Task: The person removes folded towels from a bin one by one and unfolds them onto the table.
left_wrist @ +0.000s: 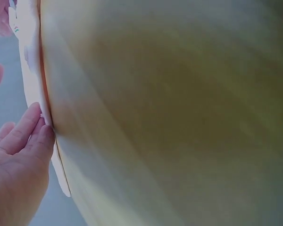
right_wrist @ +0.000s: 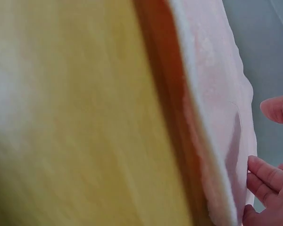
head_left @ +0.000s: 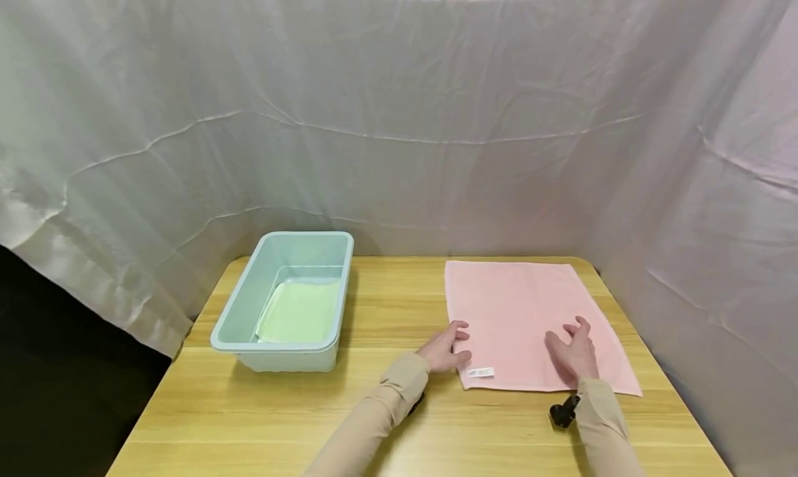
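From where I stand, the pink towel [head_left: 517,300] lies spread flat on the right part of the wooden table [head_left: 499,435]. The left hand [head_left: 444,347] is at its left edge, fingers loosely bent and parted, gripping nothing that I can see. The right hand [head_left: 576,352], just as loose, is over the near right part; whether it touches the cloth I can't tell. The trouble I'd expect is uneven handling: with the right hand well inside the border, a pinch there could bunch the fabric, and pulling harder on one side could skew it. The black wrist device [head_left: 564,412], close to the near hem, might snag. A white label [head_left: 481,372] sits by the near left corner. Nothing blocks either hand; the pale blue plastic tub [head_left: 274,347], a light green cloth [head_left: 302,311] inside, stands well apart on the left.
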Demonstrator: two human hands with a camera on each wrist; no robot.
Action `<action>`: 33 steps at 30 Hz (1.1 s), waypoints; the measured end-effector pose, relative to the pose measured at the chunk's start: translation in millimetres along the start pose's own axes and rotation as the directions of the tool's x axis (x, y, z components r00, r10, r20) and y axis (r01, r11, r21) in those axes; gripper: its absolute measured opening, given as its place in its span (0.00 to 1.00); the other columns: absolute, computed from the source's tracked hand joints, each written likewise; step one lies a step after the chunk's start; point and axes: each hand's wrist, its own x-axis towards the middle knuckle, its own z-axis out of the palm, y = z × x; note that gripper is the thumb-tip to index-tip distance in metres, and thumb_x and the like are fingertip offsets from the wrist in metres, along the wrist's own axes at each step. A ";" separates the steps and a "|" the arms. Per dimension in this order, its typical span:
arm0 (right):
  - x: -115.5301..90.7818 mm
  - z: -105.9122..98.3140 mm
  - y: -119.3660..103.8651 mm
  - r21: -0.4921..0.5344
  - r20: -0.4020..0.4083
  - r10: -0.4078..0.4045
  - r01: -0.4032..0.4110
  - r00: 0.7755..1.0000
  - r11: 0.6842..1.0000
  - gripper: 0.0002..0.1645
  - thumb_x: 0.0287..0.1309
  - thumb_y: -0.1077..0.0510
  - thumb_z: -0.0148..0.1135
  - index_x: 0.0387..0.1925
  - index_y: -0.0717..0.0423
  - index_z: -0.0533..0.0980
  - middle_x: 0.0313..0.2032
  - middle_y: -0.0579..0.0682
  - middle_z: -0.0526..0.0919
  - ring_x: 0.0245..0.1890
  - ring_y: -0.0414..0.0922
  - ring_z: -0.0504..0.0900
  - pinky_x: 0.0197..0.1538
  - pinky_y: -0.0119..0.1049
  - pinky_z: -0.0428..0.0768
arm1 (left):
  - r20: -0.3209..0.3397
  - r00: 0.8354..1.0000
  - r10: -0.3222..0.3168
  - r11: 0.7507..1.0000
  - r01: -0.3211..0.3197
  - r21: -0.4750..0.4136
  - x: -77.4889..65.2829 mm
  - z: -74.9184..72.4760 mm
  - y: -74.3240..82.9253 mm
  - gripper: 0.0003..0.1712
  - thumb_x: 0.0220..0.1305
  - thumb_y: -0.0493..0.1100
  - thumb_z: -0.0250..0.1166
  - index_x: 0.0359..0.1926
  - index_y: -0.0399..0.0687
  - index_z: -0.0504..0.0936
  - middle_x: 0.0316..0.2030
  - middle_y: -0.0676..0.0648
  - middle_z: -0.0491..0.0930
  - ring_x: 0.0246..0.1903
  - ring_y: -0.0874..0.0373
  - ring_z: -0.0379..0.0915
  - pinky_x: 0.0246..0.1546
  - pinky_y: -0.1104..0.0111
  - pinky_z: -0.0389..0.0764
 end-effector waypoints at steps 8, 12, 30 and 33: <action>9.2 -10.9 6.3 0.019 0.016 0.008 -0.008 1.000 1.000 0.59 0.69 0.42 0.53 0.78 0.58 0.25 0.77 0.68 0.51 0.76 0.67 0.50 0.79 0.61 0.52 | 0.010 1.000 0.008 1.000 -0.007 -0.023 11.1 7.8 4.9 0.33 0.70 0.46 0.62 0.71 0.45 0.62 0.65 0.44 0.78 0.67 0.48 0.71 0.72 0.62 0.69; 11.2 -15.8 7.3 0.007 0.034 0.018 -0.018 0.999 1.000 0.60 0.69 0.41 0.52 0.77 0.58 0.23 0.78 0.68 0.49 0.77 0.67 0.49 0.79 0.60 0.51 | 0.018 1.000 0.007 0.999 -0.006 -0.036 16.1 12.0 8.6 0.33 0.71 0.46 0.62 0.71 0.45 0.61 0.66 0.43 0.77 0.68 0.48 0.71 0.72 0.63 0.69; 28.9 -38.8 16.0 0.020 0.114 -0.016 0.014 0.993 1.000 0.61 0.71 0.43 0.51 0.75 0.62 0.18 0.78 0.69 0.43 0.78 0.67 0.45 0.80 0.60 0.46 | 0.039 0.999 -0.020 0.998 0.023 -0.061 30.1 21.1 23.0 0.34 0.71 0.46 0.61 0.73 0.46 0.59 0.68 0.43 0.74 0.70 0.48 0.68 0.73 0.63 0.68; 30.5 -41.3 16.5 0.015 0.111 -0.021 0.019 0.994 1.000 0.61 0.71 0.44 0.52 0.74 0.63 0.18 0.78 0.70 0.43 0.78 0.67 0.44 0.80 0.59 0.45 | 0.036 0.999 -0.018 0.998 0.020 -0.065 32.7 22.8 23.8 0.34 0.71 0.46 0.60 0.73 0.46 0.59 0.68 0.43 0.74 0.70 0.47 0.68 0.73 0.63 0.68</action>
